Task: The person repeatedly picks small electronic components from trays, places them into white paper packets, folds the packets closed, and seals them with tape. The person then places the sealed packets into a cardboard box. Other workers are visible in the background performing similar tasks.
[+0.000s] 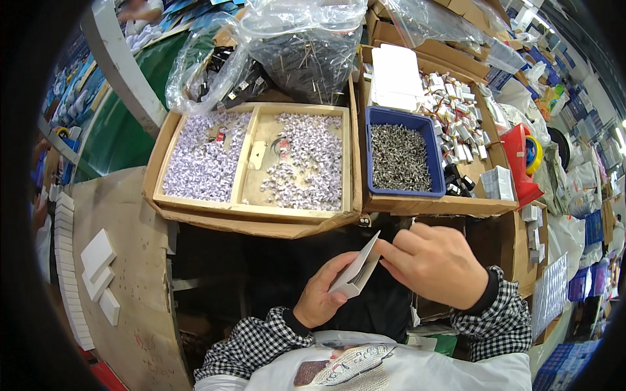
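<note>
A small white carton (355, 272) is tilted in front of my body, one long side facing up and its flap standing raised. My left hand (318, 293) grips it from below and the left, thumb along the near edge. The curled fingers of my right hand (438, 266) meet the carton's upper right edge, index finger and thumb pinched close to the flap. What lies inside the carton is mostly hidden. Just beyond my hands sits a wooden tray (248, 163) of small white pieces in two compartments. Beside it is a blue bin (440, 156) full of small metal parts.
Small white units with wires (460, 117) fill a cardboard box behind the bin, with white cards (395, 75) stacked there. A red tape dispenser (518, 159) stands right. Clear bags (303, 45) of dark parts lie behind the tray. White cartons (98, 254) lie on the left board (137, 293).
</note>
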`<action>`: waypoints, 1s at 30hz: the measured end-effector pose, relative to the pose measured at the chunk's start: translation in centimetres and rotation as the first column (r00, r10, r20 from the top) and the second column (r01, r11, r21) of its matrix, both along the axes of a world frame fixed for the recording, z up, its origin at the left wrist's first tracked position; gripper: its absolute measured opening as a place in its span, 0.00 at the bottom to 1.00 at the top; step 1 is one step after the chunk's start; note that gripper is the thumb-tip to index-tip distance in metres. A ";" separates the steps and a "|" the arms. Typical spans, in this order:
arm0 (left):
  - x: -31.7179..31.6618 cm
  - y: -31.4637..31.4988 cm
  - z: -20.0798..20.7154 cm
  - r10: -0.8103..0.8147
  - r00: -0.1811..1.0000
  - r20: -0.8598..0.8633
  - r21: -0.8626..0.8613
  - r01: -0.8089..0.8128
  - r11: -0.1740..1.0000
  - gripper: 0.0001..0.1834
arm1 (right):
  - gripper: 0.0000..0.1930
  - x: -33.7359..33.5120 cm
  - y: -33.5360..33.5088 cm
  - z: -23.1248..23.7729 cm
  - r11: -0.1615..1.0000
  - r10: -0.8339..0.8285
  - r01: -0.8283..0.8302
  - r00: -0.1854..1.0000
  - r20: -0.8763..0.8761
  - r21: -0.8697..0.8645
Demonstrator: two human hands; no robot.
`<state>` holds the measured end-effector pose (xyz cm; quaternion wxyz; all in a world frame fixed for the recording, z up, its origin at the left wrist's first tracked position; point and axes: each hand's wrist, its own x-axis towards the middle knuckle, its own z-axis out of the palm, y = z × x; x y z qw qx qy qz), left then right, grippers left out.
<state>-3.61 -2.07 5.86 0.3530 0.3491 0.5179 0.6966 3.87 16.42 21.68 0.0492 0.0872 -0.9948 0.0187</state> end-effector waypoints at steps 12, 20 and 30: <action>-0.6 -0.5 -0.3 -0.220 0.938 0.267 0.143 0.187 0.972 0.51 | 0.09 -3.0 1.6 3.5 0.913 0.259 -0.166 0.942 0.214 -0.371; -0.9 -1.2 -2.1 -0.299 0.889 0.346 0.215 0.235 0.948 0.50 | 0.07 -13.9 2.1 1.1 0.924 0.231 -0.251 0.967 -0.103 -0.287; -2.2 -3.3 -1.9 -0.238 0.900 0.366 0.151 0.195 0.969 0.51 | 0.08 -23.5 1.9 -2.8 0.998 0.063 -0.063 0.998 0.013 0.017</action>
